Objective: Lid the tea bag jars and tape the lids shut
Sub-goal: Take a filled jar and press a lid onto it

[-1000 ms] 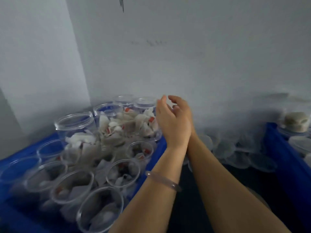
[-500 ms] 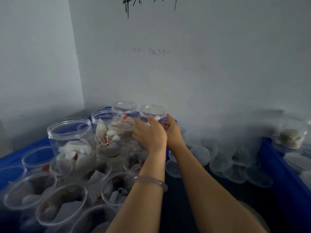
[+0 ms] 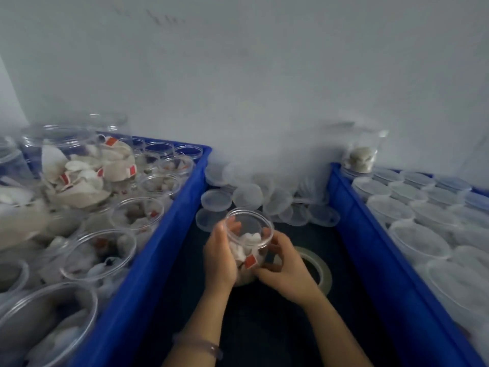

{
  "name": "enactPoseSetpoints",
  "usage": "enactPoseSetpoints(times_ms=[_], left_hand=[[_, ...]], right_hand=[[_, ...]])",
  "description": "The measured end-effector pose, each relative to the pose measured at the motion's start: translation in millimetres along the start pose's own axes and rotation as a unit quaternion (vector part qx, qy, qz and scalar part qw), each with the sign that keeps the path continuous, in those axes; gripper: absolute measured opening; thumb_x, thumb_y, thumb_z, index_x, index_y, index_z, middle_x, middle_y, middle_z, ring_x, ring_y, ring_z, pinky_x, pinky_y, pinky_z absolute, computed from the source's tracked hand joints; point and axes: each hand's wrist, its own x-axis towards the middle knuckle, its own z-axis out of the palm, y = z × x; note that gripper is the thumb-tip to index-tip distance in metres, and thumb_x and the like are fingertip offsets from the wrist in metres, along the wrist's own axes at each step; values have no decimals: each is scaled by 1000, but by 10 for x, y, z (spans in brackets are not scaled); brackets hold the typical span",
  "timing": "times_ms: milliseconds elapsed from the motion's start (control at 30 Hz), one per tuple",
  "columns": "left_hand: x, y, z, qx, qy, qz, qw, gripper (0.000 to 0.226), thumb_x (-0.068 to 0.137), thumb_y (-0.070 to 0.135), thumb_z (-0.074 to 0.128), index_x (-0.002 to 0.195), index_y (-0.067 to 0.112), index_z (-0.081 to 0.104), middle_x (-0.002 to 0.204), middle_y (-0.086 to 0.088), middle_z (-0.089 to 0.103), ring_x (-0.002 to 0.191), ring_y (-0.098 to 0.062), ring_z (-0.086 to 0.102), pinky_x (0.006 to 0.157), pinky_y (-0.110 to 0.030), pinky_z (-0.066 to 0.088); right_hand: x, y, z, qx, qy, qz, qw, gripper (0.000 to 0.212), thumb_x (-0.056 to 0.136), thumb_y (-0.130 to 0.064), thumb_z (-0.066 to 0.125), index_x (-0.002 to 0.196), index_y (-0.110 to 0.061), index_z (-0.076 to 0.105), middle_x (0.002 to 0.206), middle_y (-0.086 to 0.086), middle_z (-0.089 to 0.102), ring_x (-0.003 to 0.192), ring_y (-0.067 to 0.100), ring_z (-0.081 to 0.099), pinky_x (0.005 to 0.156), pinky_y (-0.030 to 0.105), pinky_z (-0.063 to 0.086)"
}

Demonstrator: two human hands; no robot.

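Note:
I hold a clear open jar with white tea bags and a red tag inside, low between the two blue crates. My left hand wraps its left side and my right hand grips its right side and base. No lid is on it. A roll of clear tape lies flat on the dark surface just right of my right hand, partly hidden by it. A heap of loose clear lids lies behind the jar against the wall.
The blue crate on the left is packed with open jars of tea bags, some stacked higher at the back. The blue crate on the right holds lidded jars. A grey wall stands close behind.
Both hands have come back from the far end of the left crate with one jar, and now hold it over the dark gap between the crates. The view has tilted down and right.

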Motion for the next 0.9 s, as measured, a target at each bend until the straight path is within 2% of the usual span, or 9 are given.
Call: enactPoseSetpoints(times_ms=[167, 267, 400, 500, 567, 633, 700, 800, 900], left_hand=[[51, -170, -77, -21, 30, 4, 999, 56, 81, 58, 29, 99, 23, 69, 96, 4, 74, 91, -9, 69, 80, -30, 52], [75, -144, -60, -37, 25, 16, 999, 53, 80, 57, 30, 93, 23, 69, 90, 5, 74, 87, -8, 70, 69, -18, 52], [87, -182, -78, -39, 30, 16, 999, 53, 82, 57, 28, 93, 24, 68, 90, 3, 74, 90, -9, 69, 74, -20, 51], [77, -192, -86, -38, 17, 23, 999, 53, 83, 58, 27, 95, 24, 67, 90, 5, 74, 90, -9, 69, 72, -18, 52], [66, -174, -93, -34, 12, 22, 999, 54, 83, 58, 27, 95, 24, 67, 91, 5, 74, 89, -9, 69, 72, -19, 52], [45, -137, -80, -31, 9, 12, 999, 55, 83, 58, 26, 94, 25, 68, 93, 3, 73, 90, -9, 69, 74, -24, 52], [6, -113, -51, -27, -2, 3, 1000, 51, 86, 55, 26, 91, 25, 68, 90, 4, 73, 85, -5, 69, 71, -20, 50], [-96, -118, 8, 29, -41, 13, 999, 40, 102, 34, 28, 80, 29, 61, 73, 19, 70, 67, 6, 64, 54, -6, 44], [-150, -168, 73, 89, -74, 43, 992, 26, 100, 20, 45, 83, 36, 56, 73, 32, 64, 69, 15, 59, 53, 0, 40]], right_hand=[[527, 222, -48, -133, 104, 8, 986, 38, 85, 3, 55, 109, -25, 64, 118, -2, 61, 113, 15, 58, 87, 25, 52], [941, 324, 0, -346, -13, 37, 938, 42, 87, -24, 63, 128, -18, 58, 133, 10, 54, 126, 28, 48, 102, 42, 43], [980, 353, 60, -450, -20, 56, 891, 5, 85, -27, 59, 87, -24, 56, 112, 8, 61, 104, 26, 58, 85, 40, 50], [838, 214, -57, -388, 10, 7, 922, 31, 77, -22, 72, 105, -26, 60, 128, 7, 52, 109, 18, 51, 86, 30, 45], [682, -24, -246, -375, -4, -21, 927, 86, 68, -32, 80, 143, -22, 37, 144, 2, 37, 126, 16, 40, 100, 30, 40], [491, -333, -428, -362, -34, -59, 930, 117, 59, -47, 78, 152, -29, 9, 148, -5, 32, 129, 5, 34, 102, 23, 37], [332, -602, -505, -304, -64, -96, 946, 120, 55, -55, 74, 152, -33, 6, 135, -19, 40, 122, -8, 36, 96, 7, 35], [261, -759, -353, -188, -107, -98, 971, 96, 64, -35, 81, 143, -38, 28, 123, -22, 47, 115, -13, 46, 90, 5, 40], [225, -715, -79, -283, -105, -134, 944, 74, 73, -20, 77, 138, -34, 45, 129, -14, 43, 118, -3, 44, 93, 11, 39]])
